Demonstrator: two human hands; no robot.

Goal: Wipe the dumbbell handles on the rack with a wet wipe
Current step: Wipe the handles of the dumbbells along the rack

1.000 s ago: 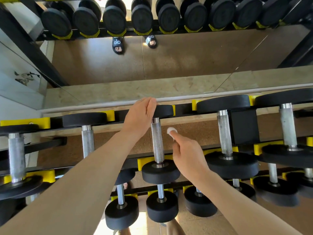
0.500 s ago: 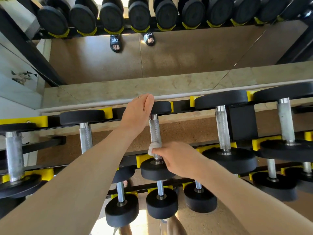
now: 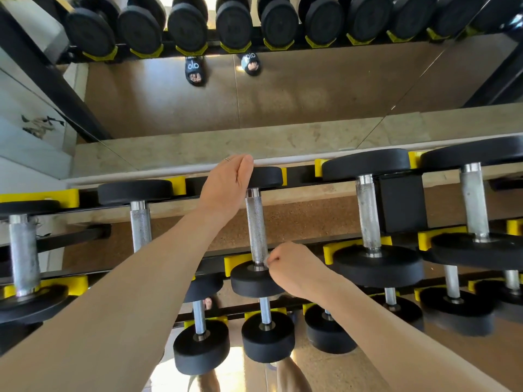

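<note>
Wiping the centre handle's near end

Your right hand (image 3: 294,268) pinches the wipe (image 3: 265,261) low on the handle (image 3: 257,227), which runs up-frame toward your flat left hand (image 3: 229,185) steadying the far weight (image 3: 267,176)

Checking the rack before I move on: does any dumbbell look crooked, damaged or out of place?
Nothing stands out. The dumbbells sit in their yellow cradles; the left hand rests on one's far head, the right hand at its handle.
</note>
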